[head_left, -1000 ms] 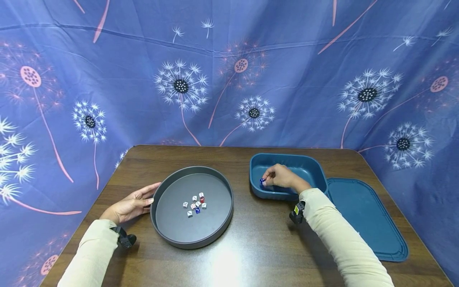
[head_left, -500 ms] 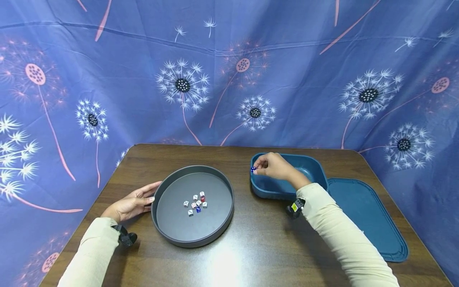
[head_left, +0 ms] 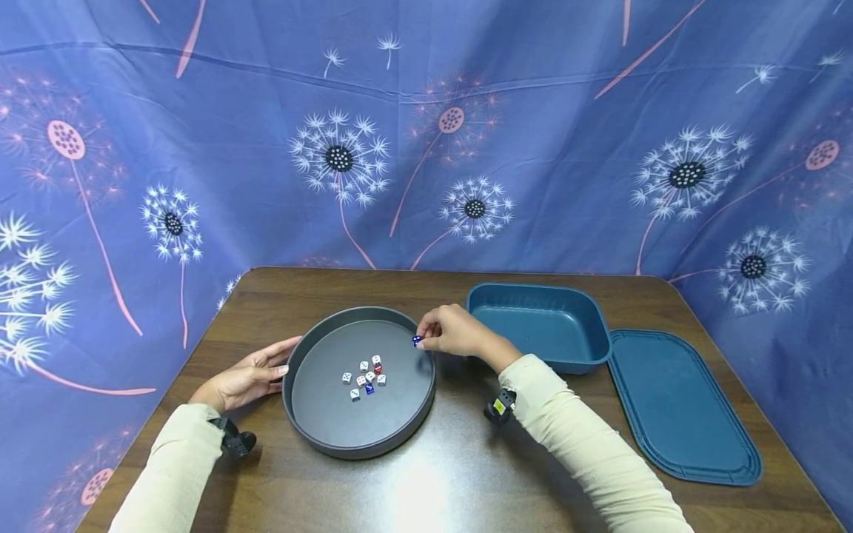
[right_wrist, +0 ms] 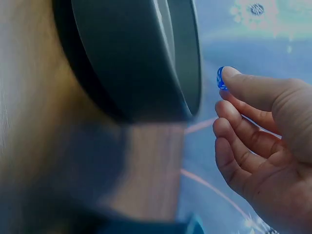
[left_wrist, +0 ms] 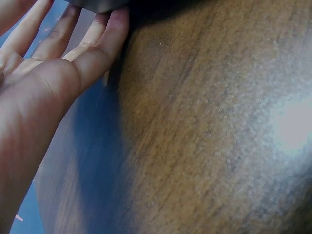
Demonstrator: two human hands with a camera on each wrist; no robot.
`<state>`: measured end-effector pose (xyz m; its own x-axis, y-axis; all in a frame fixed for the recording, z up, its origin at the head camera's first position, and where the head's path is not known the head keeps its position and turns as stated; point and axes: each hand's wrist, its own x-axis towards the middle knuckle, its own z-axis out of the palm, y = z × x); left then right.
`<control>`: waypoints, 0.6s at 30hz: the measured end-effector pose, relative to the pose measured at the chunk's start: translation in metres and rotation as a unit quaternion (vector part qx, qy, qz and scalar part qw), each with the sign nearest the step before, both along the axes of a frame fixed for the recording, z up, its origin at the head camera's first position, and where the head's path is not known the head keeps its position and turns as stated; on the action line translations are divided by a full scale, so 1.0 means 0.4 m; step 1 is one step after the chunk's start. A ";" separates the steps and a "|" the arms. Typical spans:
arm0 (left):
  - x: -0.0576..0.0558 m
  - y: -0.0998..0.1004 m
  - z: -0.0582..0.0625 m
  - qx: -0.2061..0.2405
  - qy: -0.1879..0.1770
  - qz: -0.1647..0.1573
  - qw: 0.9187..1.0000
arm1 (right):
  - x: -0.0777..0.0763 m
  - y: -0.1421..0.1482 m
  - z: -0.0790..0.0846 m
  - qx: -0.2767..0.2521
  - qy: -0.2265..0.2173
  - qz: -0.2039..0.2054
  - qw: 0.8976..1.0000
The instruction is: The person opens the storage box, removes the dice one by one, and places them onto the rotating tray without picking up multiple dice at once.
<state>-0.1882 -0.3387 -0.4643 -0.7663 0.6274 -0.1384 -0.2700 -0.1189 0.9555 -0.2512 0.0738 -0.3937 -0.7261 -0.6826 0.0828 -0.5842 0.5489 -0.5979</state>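
A round dark grey pan (head_left: pixel 333 429) lies on the table with several dice in it: white ones, a red die (head_left: pixel 378 369) and a blue die (head_left: pixel 369 389). My left hand (head_left: pixel 246 377) rests against the pan's left side, fingers fairly straight; in the left wrist view the fingertips touch its wall (left_wrist: pixel 100 5). Between thumb and fingertip my right hand (head_left: pixel 460 331) pinches another blue die (head_left: pixel 417 341), just over the pan's right rim. That die (right_wrist: pixel 222 79) also shows in the right wrist view, partly hidden by the thumb.
A teal rectangular container (head_left: pixel 553 326) stands to the right of the pan. Its matching flat lid (head_left: pixel 686 407) lies further right on the brown wooden table (head_left: pixel 480 459). Behind the table hangs a blue dandelion-print cloth (head_left: pixel 566 111).
My right hand has lifted the blue die out of the teal container and carried it left to the pan's right rim. My left hand stays at the pan.
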 end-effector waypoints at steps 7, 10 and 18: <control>-0.002 -0.001 -0.006 0.001 0.004 -0.003 1.000 | 0.030 -0.074 -0.040 0.011 0.020 0.001 1.000; -0.001 0.000 -0.004 0.004 0.002 -0.005 1.000 | 0.041 -0.097 -0.059 0.012 0.040 -0.013 0.999; 0.001 0.001 -0.003 0.015 0.001 -0.009 1.000 | 0.067 -0.138 -0.112 0.015 0.103 -0.086 0.991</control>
